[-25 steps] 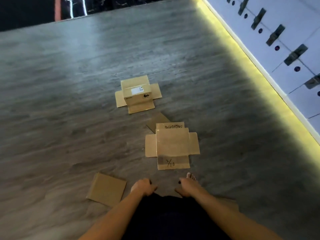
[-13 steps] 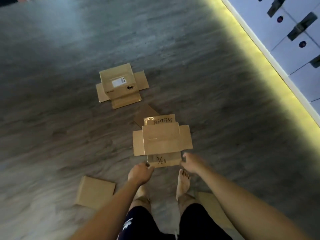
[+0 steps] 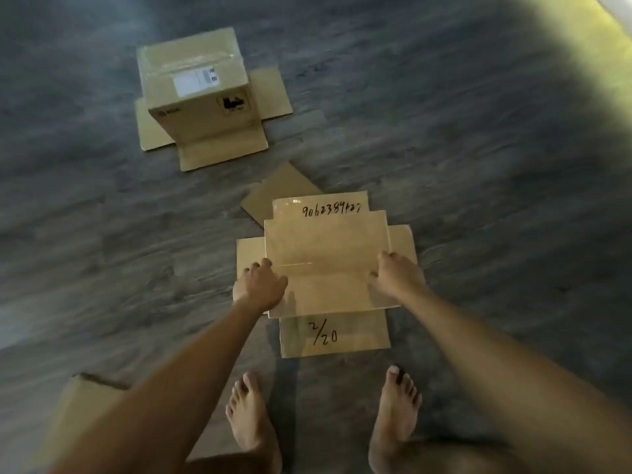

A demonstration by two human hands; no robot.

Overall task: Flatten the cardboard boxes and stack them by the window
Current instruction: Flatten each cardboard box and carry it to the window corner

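1. The near cardboard box (image 3: pixel 326 261), upside down on the grey floor (image 3: pixel 478 165) just ahead of the bare feet (image 3: pixel 251 419), could slip or twist if lifted from here: its taped top looks glossy, and its four flaps splay loose around it
2. Judging by the spread flaps, one may snag the loose cardboard sheet (image 3: pixel 277 193) touching its far left corner
3. The left hand (image 3: pixel 261 285) curls over the box's left edge, fingers bent around it
4. The right hand (image 3: pixel 396 277) grips the right edge likewise
5. The labelled box (image 3: pixel 195 90) stands far left, well apart, untouched; a flattened piece (image 3: pixel 78 419) lies near left
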